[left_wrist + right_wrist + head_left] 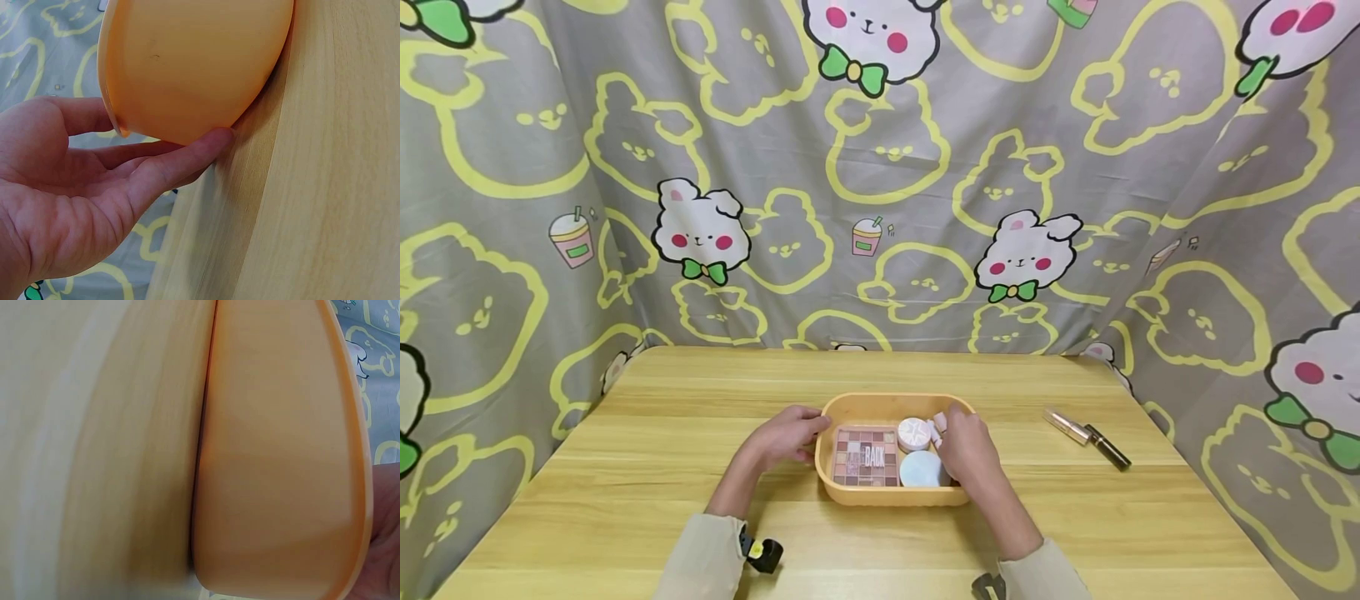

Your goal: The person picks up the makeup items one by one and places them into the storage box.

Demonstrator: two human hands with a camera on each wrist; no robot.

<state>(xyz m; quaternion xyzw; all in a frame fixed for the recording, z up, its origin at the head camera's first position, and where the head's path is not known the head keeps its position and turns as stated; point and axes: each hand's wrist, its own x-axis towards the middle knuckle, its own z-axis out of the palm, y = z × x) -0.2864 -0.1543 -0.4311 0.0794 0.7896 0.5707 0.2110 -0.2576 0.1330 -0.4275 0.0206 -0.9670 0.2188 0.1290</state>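
Observation:
An orange plastic basket (891, 497) sits on the wooden table with makeup inside. My left hand (787, 435) grips its left end, thumb over the rim and fingers against the outer wall (187, 69). Over the right end, my right hand (972, 446) reaches down into the basket, its fingertips beside small white-and-pink items (935, 432). The right fingers are mostly hidden, so I cannot tell whether they hold something. At the left inside lies an eyeshadow palette (865, 458) marked "BACK". Next to it are a round white compact with a star (913, 434) and a pale round case (922, 469).
To the right of the basket, a clear tube (1066, 425) and a black tube (1108, 448) lie end to end on the table (700, 392). A grey curtain (782, 325) with cartoon prints hangs around the back and sides.

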